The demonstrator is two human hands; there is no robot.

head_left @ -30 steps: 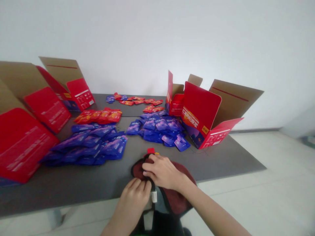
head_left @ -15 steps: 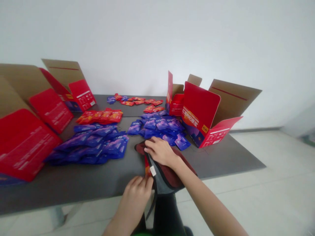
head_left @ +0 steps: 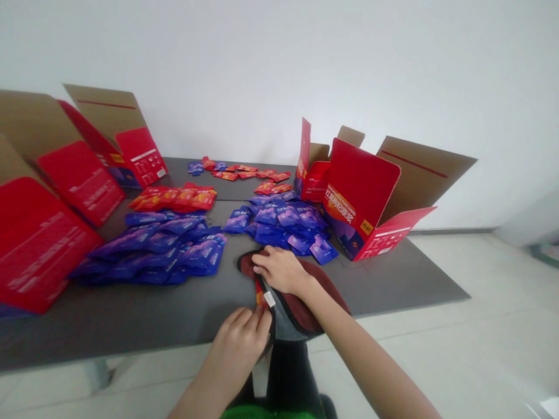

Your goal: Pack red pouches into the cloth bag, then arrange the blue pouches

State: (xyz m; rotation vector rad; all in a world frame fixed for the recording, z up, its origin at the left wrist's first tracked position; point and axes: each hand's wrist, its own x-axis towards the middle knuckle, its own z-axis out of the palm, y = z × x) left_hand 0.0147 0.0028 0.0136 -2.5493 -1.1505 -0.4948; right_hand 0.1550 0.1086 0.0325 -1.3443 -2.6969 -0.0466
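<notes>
- Head view: a dark red fabric pouch (head_left: 301, 302) lies at the near edge of the grey table (head_left: 131, 326). It is pressed flat by the right hand (head_left: 282, 270), fingers spread narrowly; its near rim is pinched by the left hand (head_left: 244, 340).
- The rim is best kept taut while the pouch stays flat.
- Purple sachets (head_left: 283, 224) crowd just beyond the pouch; bare tabletop lies left of it.

pouch (head_left: 301, 308) at table (head_left: 131, 326) front edge, sachet piles (head_left: 279, 224) behind, open boxes (head_left: 362, 203) at both sides
</notes>
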